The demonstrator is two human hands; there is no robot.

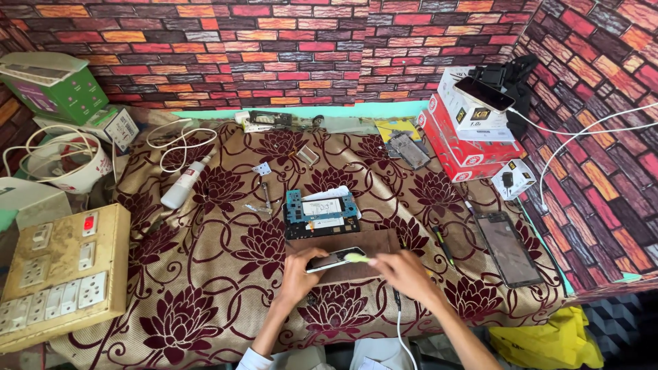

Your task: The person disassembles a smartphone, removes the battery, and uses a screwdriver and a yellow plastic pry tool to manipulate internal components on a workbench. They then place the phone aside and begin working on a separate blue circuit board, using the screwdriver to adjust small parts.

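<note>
My left hand (299,274) grips the left end of a small phone part (334,260), holding it tilted above a brown mat (373,241). My right hand (406,272) holds a small yellow-green tool (356,257) whose tip touches the part's right end. Just beyond the hands lies an opened device with a blue circuit board (321,213) on the flowered cloth (226,274). A thin white cable (399,327) hangs by my right forearm.
A black screen panel (510,247) lies right. Red and white boxes (466,130) with a phone on top stand far right. A white tube (182,184), tweezers (263,199), small parts and cables lie left of centre. A switchboard (63,274) sits at left.
</note>
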